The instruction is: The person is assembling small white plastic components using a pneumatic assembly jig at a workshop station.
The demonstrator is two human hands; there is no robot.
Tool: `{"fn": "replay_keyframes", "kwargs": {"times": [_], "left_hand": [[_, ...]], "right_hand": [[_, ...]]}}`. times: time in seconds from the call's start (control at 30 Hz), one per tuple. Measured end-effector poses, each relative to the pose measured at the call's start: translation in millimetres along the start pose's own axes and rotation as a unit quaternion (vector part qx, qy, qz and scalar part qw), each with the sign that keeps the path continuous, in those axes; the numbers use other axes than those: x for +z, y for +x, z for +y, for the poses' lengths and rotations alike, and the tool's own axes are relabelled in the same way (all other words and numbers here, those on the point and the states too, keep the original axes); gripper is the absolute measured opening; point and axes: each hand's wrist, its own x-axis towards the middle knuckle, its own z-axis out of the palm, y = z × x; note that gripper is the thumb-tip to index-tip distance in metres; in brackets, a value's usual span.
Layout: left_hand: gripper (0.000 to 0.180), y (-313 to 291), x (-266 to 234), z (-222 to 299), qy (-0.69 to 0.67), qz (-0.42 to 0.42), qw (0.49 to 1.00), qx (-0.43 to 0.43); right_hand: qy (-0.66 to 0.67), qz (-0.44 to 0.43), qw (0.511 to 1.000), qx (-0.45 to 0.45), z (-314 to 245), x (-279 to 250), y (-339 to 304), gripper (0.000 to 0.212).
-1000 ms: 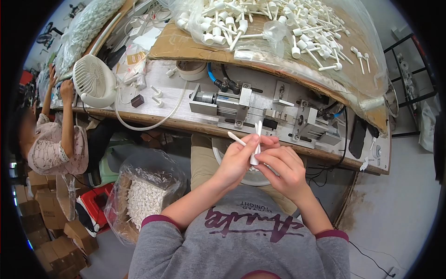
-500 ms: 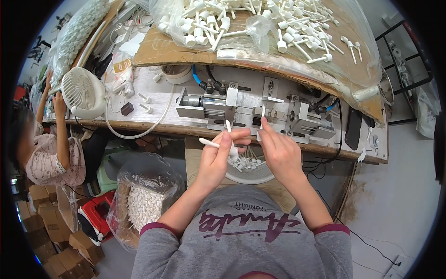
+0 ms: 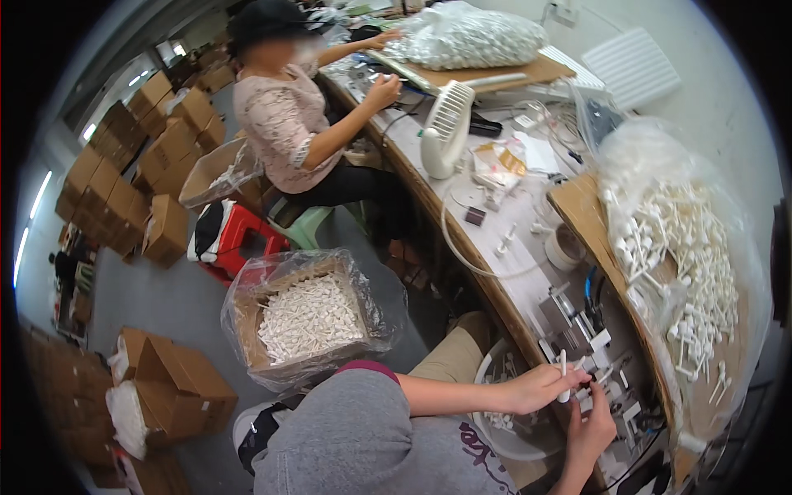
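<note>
My left hand (image 3: 538,389) is closed on a white plastic stick part (image 3: 563,373), which stands upright between the fingers. Close beside it, my right hand (image 3: 590,429) reaches over the bench's front edge, thumb and forefinger nearly together. What those fingertips pinch, if anything, is too small to make out. Both hands are at the metal clamping fixture (image 3: 569,326), part of which they cover. Below them a white basket (image 3: 528,450) holds more white stick parts and is partly hidden by my left forearm.
Heaped white parts (image 3: 701,280) lie on cardboard at right. A white fan (image 3: 445,132) and a small tub (image 3: 564,249) stand on the bench. A plastic-lined carton (image 3: 313,318) of parts sits on the floor. Another person (image 3: 280,107) works farther along, near a red stool (image 3: 247,235).
The view has swung left, bringing the other person and stacked cartons into sight. My hands now appear lower right, closer together. The left one still holds a white stick part.
</note>
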Motion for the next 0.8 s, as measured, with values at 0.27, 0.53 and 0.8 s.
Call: {"fn": "replay_keyframes", "kwargs": {"times": [0.27, 0.53, 0.8], "left_hand": [[0.075, -3, 9, -9, -0.113, -0.074, 0.981, -0.141], [0.041, -26, -17, 22, -0.003, -0.026, 0.999, -0.018], [0.046, -36, -30, 49, 0.034, -0.038, 0.998, -0.023]], "right_hand": [[0.225, -0.001, 0.968, -0.107, -49, -27, -1, 0.028], [0.169, 0.087, 0.979, 0.072, -27, -11, -10, 0.026], [-0.063, 0.116, 0.991, 0.000, -1, 41, -14, 0.026]]}}
